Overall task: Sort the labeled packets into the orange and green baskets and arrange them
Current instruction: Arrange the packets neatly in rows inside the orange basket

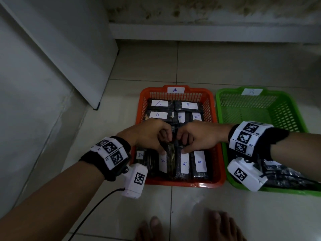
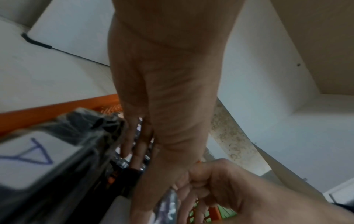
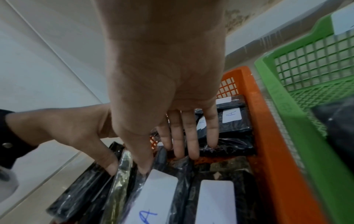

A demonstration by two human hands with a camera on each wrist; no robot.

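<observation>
Both hands meet over the orange plastic mesh basket, left hand and right hand pinching one dark plastic-wrapped packet standing on edge between labelled neighbours. Best tilt it flat, label upward, without disturbing the adjoining row.

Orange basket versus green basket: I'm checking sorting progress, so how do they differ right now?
The orange basket carries an A tag and is nearly filled with A-labeled packets; the green basket carries a B tag and is mostly bare, with dark packets only at its near end. Both hands work in the orange one. Both are mesh-walled plastic baskets.
</observation>
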